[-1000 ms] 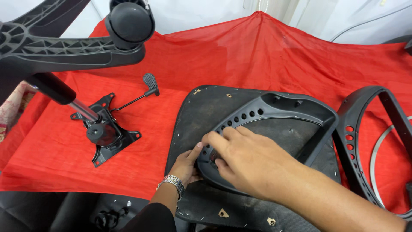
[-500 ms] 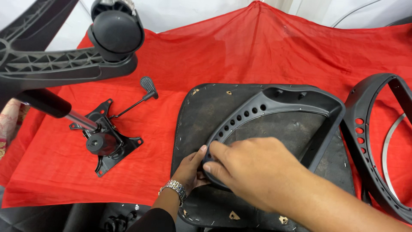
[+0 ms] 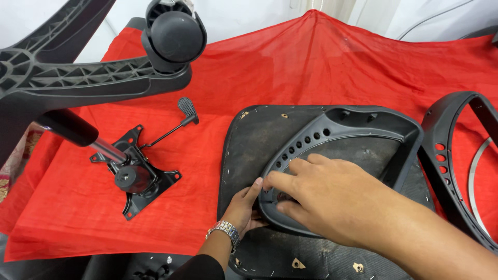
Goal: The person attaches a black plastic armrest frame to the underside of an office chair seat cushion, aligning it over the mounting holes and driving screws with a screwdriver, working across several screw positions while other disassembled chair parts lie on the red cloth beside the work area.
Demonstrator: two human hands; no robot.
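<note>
Plainly, the work centres on the black perforated plastic frame (image 3: 342, 140), a looped bracket with a row of round holes along its left limb, lying on the upturned chair seat pan (image 3: 249, 140) near the front edge of the red cloth (image 3: 321, 57). The right hand (image 3: 332, 202) lies flat over the frame's lower curve, fingers (image 3: 282, 179) slightly spread and pressing down on the rim, not pinching anything. The left hand (image 3: 241, 207), a metal wristwatch (image 3: 224, 229) on its wrist, comes up from below with thumb and fingertips against the frame's outer edge where it meets the pan; whether those fingers grip under the rim I cannot tell, since the right hand covers the spot.

To seat or line up the frame well, I judge it best to keep the right palm's pressure even while the left fingertips feel along the seam, since small staples and fixings stud the pan's edge and could snag skin.

Further out, to the right, lies a second black curved frame (image 3: 451, 155). Toward the left edge of the cloth sits the tilt mechanism plate (image 3: 136, 179) with its paddle lever (image 3: 179, 116), and above it hangs the star base (image 3: 78, 78) with a caster wheel (image 3: 174, 33).
</note>
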